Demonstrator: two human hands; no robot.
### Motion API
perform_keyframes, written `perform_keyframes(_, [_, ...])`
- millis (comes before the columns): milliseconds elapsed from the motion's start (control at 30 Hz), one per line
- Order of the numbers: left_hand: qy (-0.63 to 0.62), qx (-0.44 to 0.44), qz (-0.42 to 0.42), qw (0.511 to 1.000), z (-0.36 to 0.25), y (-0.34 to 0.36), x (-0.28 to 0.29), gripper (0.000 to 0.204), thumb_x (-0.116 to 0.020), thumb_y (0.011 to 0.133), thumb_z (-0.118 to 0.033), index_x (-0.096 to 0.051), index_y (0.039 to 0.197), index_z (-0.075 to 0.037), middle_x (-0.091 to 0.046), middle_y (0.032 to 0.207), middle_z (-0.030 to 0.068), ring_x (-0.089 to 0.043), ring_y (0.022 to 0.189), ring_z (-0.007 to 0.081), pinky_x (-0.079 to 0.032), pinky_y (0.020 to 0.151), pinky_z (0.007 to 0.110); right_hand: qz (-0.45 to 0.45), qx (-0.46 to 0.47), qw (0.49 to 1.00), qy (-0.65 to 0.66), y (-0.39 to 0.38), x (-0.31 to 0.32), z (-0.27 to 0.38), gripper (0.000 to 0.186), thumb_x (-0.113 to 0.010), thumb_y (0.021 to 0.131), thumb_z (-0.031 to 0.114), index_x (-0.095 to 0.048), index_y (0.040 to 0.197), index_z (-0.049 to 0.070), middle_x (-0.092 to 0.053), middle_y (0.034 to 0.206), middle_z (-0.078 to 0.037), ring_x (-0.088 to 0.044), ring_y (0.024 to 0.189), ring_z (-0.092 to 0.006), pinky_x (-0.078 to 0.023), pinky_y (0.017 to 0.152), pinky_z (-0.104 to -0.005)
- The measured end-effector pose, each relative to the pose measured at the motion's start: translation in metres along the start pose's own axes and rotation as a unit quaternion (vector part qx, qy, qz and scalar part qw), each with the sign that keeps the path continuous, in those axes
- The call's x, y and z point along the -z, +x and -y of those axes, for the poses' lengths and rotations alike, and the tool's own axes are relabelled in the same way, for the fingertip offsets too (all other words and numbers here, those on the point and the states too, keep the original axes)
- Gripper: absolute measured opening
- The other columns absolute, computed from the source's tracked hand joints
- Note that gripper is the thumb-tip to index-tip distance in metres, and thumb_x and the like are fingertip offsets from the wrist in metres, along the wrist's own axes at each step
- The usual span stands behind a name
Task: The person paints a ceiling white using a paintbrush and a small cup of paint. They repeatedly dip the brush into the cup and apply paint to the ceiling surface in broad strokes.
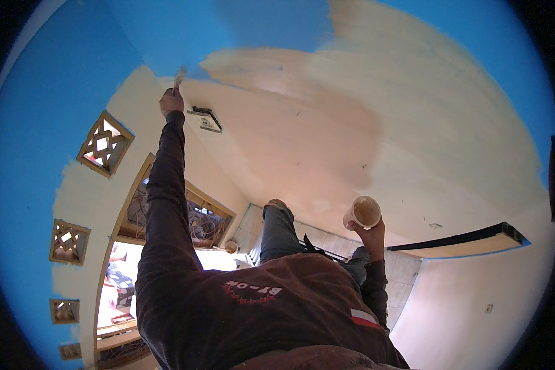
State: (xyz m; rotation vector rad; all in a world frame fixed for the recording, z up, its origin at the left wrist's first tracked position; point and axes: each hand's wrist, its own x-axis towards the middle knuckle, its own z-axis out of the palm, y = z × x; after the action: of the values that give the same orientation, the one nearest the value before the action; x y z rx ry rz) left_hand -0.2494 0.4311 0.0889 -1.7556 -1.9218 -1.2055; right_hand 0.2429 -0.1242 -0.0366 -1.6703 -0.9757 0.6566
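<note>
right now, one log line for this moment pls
left hand: raised, grips paintbrush at edge of blue paint | right hand: holds cream cup | wall: partly cream

Left hand (171, 102) raised at full arm stretch, gripping a paintbrush (179, 78) whose bristles touch the wall (327, 117) right at the edge between blue paint and the bare cream patch. Right hand (369, 231) holds a small cream cup (364, 213), mouth tilted toward the camera, well apart from the brush. Lattice vents (103, 144) and an arched window (166, 234) sit to the left.
</note>
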Motion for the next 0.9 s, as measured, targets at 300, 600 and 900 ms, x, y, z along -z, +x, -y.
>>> perform_keyframes(300, [-0.032,-0.075,0.026,0.996,-0.116,-0.06,0.0,0.029,-0.052,0.1,-0.028,-0.063,0.092,-0.003,-0.07,0.085,0.0225,-0.069,0.081,0.0417,-0.057,0.072,0.053,0.001,-0.001,1.0,0.01,-0.004,0.003,0.005,0.072,-0.092,0.069,0.02,-0.058,0.128,-0.001,-0.07,0.12,-0.014,-0.067,0.111,-0.0242,-0.054,0.095,-0.038])
perform_keyframes(600, [-0.162,-0.157,0.079,0.971,-0.227,-0.158,0.059,0.027,-0.05,0.102,-0.026,-0.06,0.1,-0.001,-0.068,0.086,0.0229,-0.068,0.077,0.0422,-0.055,0.068,0.051,0.005,-0.025,1.0,0.009,-0.009,0.001,0.005,0.073,-0.093,0.067,0.022,-0.058,0.128,0.0,-0.07,0.119,-0.014,-0.068,0.111,-0.0246,-0.054,0.094,-0.038])
perform_keyframes(900, [-0.228,-0.211,0.148,0.939,-0.269,-0.204,0.097,0.026,-0.056,0.1,-0.023,-0.063,0.107,0.001,-0.068,0.085,0.0227,-0.066,0.077,0.0416,-0.053,0.064,0.049,0.004,-0.006,0.999,0.046,-0.014,-0.003,-0.002,0.075,-0.094,0.067,0.028,-0.058,0.128,0.001,-0.07,0.118,-0.014,-0.068,0.111,-0.026,-0.053,0.095,-0.0392])
